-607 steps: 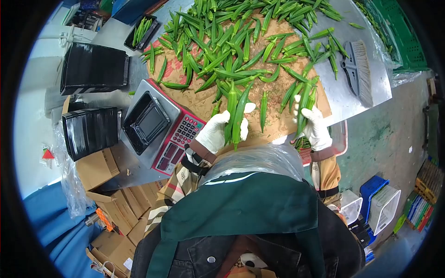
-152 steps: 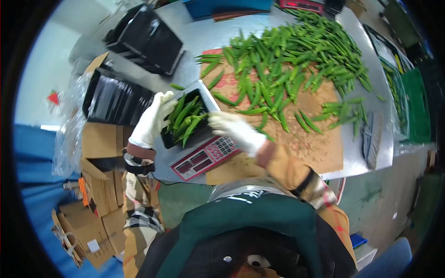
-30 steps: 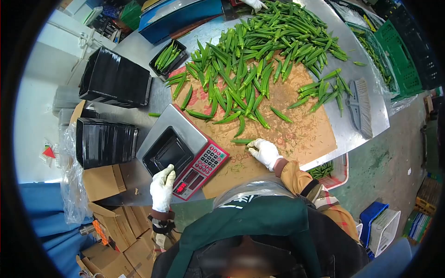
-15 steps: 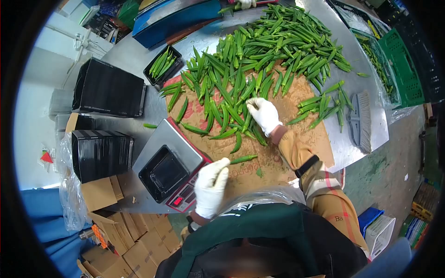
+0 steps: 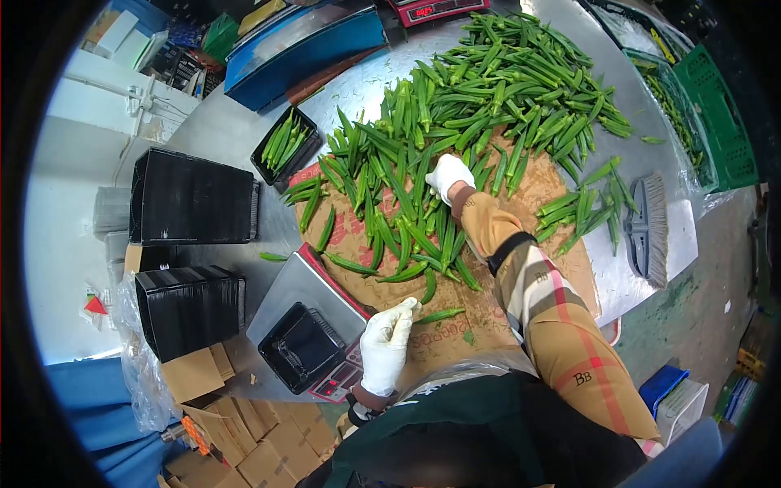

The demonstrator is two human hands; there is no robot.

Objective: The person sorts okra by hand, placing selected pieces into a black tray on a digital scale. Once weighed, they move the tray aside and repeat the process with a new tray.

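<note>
My right hand [image 5: 450, 177], in a white glove, reaches into the near part of the heap of green okra [image 5: 496, 89], its fingers curled down among the pods. My left hand [image 5: 386, 348], gloved too, hovers at the right edge of the weighing scale [image 5: 275, 297] with thumb and fingers pinched together. A single okra pod [image 5: 440, 315] lies right at its fingertips over the cardboard [image 5: 488, 313]; what the pinch holds, if anything, I cannot tell. On the scale's plate sits a black plastic tray [image 5: 301, 348] with no okra in it.
Another black tray [image 5: 286, 146] with okra stands at the back left. Stacks of black trays [image 5: 191, 199] are at the left. A grey brush [image 5: 647, 232] lies near the table's right edge, beside loose okra. A second scale [image 5: 435, 10] and a green crate [image 5: 716, 118] are farther back.
The view has shifted, so the table sits lower. My right hand has reached farther into the okra heap. A gloved hand at the far scale has gone from view.
</note>
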